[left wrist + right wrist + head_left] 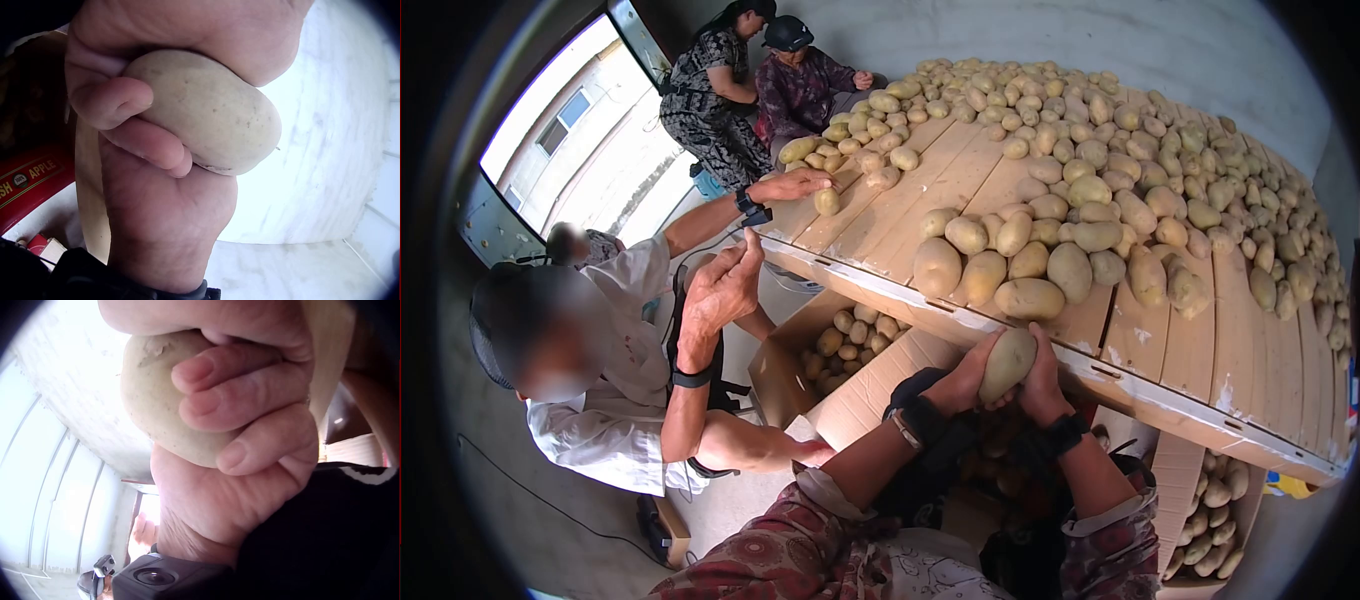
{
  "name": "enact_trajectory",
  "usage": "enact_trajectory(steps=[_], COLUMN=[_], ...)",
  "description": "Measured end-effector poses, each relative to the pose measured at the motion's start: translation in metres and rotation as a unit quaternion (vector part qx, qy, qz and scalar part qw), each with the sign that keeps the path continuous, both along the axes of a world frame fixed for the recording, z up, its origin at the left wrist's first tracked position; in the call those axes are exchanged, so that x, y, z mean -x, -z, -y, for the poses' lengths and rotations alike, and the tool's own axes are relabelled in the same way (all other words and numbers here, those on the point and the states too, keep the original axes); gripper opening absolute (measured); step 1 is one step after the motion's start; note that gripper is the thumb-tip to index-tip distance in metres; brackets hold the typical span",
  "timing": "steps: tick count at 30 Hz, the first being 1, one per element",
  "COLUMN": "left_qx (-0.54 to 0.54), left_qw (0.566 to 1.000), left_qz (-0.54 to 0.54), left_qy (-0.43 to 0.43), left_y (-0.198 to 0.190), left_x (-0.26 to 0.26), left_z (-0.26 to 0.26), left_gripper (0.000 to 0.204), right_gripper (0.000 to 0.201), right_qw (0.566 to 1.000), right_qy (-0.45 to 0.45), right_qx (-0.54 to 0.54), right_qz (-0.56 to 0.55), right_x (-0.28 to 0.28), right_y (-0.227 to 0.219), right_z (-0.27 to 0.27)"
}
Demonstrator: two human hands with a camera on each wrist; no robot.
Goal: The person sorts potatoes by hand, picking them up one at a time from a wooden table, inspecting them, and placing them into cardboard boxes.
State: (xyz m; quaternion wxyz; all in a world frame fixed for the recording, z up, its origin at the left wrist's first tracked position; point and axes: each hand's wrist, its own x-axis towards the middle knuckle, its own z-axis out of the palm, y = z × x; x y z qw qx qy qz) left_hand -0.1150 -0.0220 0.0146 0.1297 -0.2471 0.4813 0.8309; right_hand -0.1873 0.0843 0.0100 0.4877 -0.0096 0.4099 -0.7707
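A large pale potato [1008, 366] is held between both hands at the table's front edge. My left hand [958, 386] grips it from the left and my right hand [1042, 388] from the right. Close up in the left wrist view, the potato [203, 112] has smooth skin with small dark specks and a thin dark mark low on one side. Curled fingers wrap round the potato [169, 394] in the right wrist view, where a patch of flaking skin shows near its top. Parts of it are hidden by palms and fingers.
Potatoes [1090, 190] heap across the slatted wooden table [960, 160]. Cardboard boxes with potatoes stand below, one at left [840, 400] and one at right [1170, 490]. A person [600, 350] sits at left, one hand at a potato [827, 202]. Two people are at the back.
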Motion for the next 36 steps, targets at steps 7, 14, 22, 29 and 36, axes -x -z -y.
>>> enact_trajectory(steps=[7, 14, 22, 29, 36], left_qx=[0.003, 0.013, 0.013, 0.016, 0.001], left_qw=[1.000, 1.000, 1.000, 0.999, 1.000], left_qz=[-0.018, -0.019, 0.004, -0.025, -0.010], left_qy=[0.003, 0.007, 0.004, 0.018, 0.013], left_y=[0.0009, -0.0031, -0.0038, -0.0057, -0.0056], left_x=[-0.0008, -0.0016, -0.0017, -0.0013, -0.0029], left_z=[-0.0003, -0.0013, -0.0012, -0.0002, -0.0008], left_gripper=[0.068, 0.071, 0.070, 0.070, 0.069], right_gripper=[0.054, 0.053, 0.053, 0.053, 0.056], right_qw=[1.000, 1.000, 1.000, 1.000, 1.000], right_qy=[0.013, -0.023, -0.021, -0.004, -0.014], right_qx=[-0.002, 0.009, 0.018, 0.009, -0.004], right_qz=[0.005, -0.013, -0.001, -0.006, -0.001], right_x=[0.0009, 0.0007, 0.0008, -0.0002, -0.0011], right_y=[0.0040, 0.0010, 0.0030, -0.0033, -0.0009], right_z=[0.0008, -0.0020, -0.0011, -0.0003, -0.0004])
